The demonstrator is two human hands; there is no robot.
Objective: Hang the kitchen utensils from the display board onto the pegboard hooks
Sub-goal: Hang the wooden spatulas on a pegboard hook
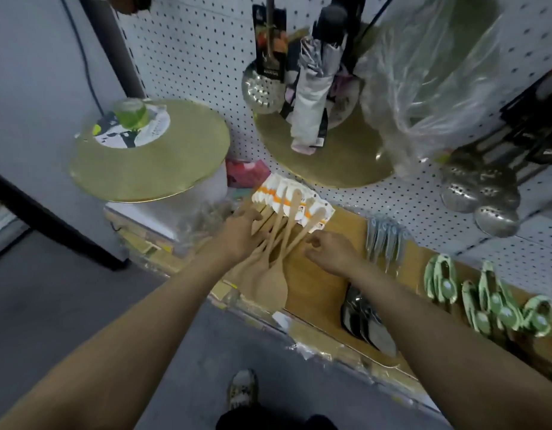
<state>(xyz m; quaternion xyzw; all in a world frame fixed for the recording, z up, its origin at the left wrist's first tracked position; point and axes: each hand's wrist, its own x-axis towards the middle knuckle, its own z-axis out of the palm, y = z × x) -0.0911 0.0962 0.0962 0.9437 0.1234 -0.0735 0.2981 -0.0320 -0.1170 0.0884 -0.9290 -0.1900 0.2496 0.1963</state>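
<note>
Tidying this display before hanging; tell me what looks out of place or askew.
A folded grey umbrella hangs on the white pegboard among the perforated steel skimmers, not a kitchen utensil. The wooden spatulas lie fanned crookedly on the wooden display board.

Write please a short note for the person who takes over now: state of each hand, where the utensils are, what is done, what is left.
Left hand: lies on the bundle of wooden spoons; grip unclear.
Right hand: fingers loosely curled beside the spoon handles, holding nothing that shows.
The spoons lie on the wooden display board, their card labels toward the pegboard.
Done: some skimmers already hang on the pegboard.
Left: the wooden spoons, the grey utensils, the green ones and the dark ones, all on the board.
</note>
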